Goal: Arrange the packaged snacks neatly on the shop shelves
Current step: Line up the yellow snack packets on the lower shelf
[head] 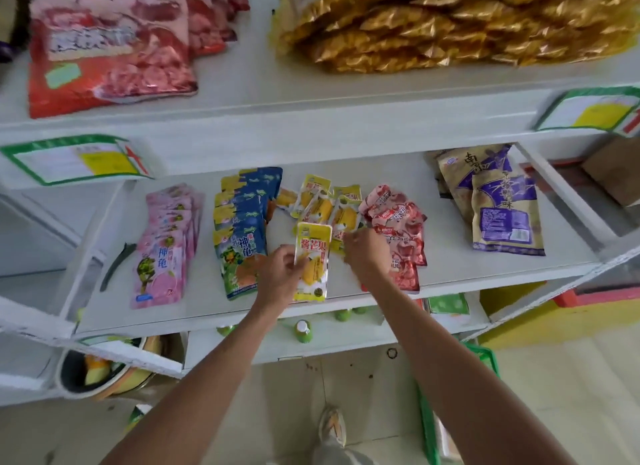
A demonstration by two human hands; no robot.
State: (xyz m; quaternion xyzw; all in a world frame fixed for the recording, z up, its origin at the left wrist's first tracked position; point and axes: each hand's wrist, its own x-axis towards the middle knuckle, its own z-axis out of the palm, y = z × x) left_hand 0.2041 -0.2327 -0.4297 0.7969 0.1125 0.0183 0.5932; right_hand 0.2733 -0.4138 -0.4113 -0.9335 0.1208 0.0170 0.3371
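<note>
Yellow packet [310,260]: 酱芒果; pink [160,256]: 神龟

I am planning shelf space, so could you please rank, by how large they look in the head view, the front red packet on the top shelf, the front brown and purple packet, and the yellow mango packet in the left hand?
1. Red packet.
2. Brown and purple packet.
3. Yellow mango packet, in the left hand's grip.

Shelf heights differ, so true sizes are unsure.

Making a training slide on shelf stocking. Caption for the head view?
Left hand holds a yellow mango packet over the middle shelf; right hand reaches the loose yellow packets.
</note>
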